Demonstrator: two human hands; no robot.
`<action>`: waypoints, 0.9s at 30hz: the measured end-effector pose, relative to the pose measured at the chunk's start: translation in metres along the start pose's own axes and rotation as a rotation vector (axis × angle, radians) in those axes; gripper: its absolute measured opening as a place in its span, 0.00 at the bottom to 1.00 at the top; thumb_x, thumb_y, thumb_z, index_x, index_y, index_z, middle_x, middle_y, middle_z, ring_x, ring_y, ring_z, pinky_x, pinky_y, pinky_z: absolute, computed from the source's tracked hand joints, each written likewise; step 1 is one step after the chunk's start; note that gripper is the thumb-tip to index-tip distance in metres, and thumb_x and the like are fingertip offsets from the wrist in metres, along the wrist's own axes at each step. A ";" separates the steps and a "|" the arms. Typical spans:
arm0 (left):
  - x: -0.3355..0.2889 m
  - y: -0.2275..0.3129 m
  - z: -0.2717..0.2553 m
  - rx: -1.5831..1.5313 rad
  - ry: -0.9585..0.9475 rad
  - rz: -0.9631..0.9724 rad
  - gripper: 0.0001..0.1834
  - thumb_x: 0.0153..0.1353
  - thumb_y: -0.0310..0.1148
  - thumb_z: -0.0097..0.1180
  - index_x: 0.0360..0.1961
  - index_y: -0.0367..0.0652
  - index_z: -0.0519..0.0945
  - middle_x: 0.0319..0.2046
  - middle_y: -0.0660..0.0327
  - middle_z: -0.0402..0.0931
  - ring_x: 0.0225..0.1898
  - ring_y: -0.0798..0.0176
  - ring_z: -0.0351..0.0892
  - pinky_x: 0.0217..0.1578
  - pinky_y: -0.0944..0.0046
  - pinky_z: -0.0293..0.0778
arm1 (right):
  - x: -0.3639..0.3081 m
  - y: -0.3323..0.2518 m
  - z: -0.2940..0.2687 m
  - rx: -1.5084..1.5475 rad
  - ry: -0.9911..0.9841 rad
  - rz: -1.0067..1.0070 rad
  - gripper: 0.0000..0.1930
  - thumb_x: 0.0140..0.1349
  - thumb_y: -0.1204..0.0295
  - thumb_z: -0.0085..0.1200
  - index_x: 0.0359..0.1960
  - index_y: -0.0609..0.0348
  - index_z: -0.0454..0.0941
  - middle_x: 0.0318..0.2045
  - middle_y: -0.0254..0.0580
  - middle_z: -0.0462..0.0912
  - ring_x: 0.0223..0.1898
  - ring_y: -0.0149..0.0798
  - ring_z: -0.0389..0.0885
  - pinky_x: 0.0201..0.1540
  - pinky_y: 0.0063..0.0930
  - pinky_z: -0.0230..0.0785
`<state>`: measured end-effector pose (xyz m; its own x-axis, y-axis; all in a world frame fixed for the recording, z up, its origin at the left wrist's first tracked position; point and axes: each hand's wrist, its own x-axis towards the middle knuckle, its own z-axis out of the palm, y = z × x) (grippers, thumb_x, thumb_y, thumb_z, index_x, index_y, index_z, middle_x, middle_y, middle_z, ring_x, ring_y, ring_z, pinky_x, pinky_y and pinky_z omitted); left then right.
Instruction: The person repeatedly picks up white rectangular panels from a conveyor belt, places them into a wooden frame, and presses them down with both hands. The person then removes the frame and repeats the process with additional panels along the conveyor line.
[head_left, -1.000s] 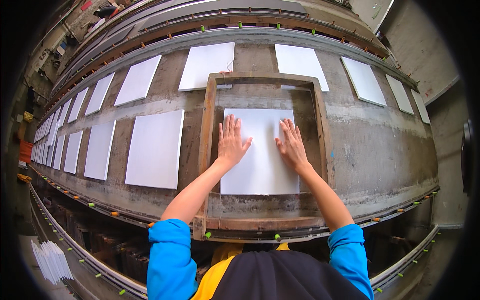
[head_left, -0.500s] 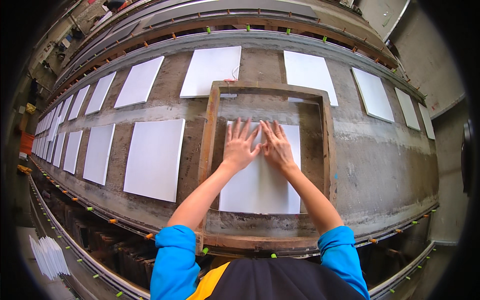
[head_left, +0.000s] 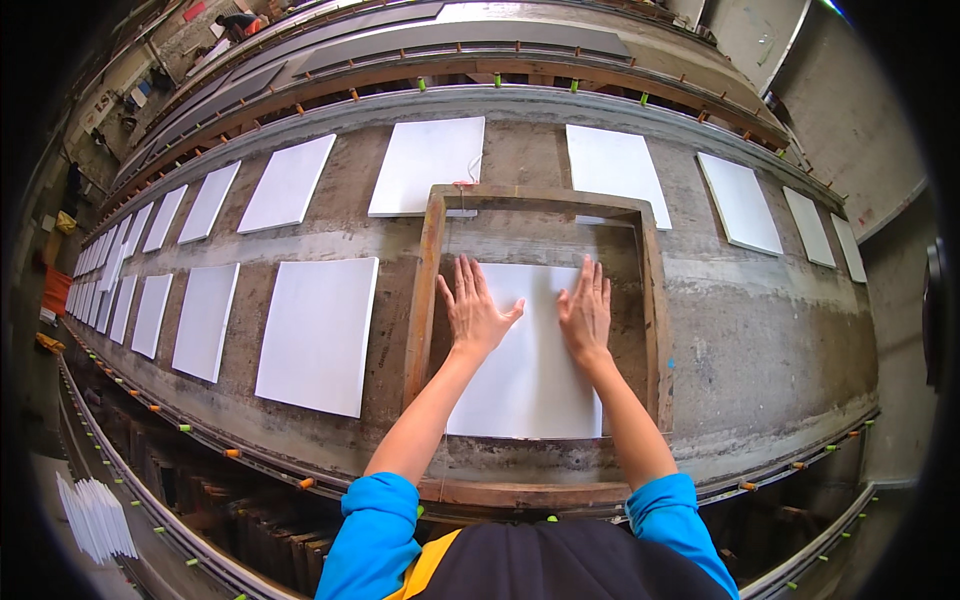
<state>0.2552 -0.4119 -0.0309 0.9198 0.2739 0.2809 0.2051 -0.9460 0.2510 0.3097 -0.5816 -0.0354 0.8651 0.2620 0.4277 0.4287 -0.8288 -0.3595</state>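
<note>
A white rectangular sheet or thin stack (head_left: 525, 365) lies inside a worn wooden frame (head_left: 655, 300) on the long table. My left hand (head_left: 477, 310) rests flat over the sheet's upper left part, fingers spread and pointing away from me. Toward the upper right edge lies my right hand (head_left: 587, 315), palm down, thumb apart from the fingers. Neither hand grips anything. A gap of bare white surface shows between the two hands. At the frame's far left corner, a small red piece with a thin cord (head_left: 466, 183) is fastened.
More white rectangles, such as one to the left (head_left: 318, 335) and one at the back right (head_left: 617, 170), lie in two rows along the stained table (head_left: 760, 345). Green and orange pegs line its rails. A pile of white strips (head_left: 97, 520) sits at lower left.
My hands were close together at the middle of the sheet's far part; now they have moved apart toward its left and right sides. The whole view has shifted slightly.
</note>
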 end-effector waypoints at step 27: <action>-0.134 0.013 -0.054 -0.038 -0.276 0.484 0.47 0.52 0.65 0.42 0.63 0.42 0.50 0.65 0.47 0.38 0.67 0.49 0.31 0.57 0.29 0.26 | -0.131 -0.012 -0.082 -0.005 -0.317 -0.251 0.32 0.61 0.57 0.41 0.63 0.58 0.48 0.64 0.54 0.46 0.67 0.47 0.39 0.67 0.41 0.32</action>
<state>0.1164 -0.4520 -0.0155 0.9606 -0.2506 0.1206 -0.2700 -0.9443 0.1881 0.1700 -0.6464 -0.0189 0.7712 0.5958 0.2242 0.6366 -0.7216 -0.2722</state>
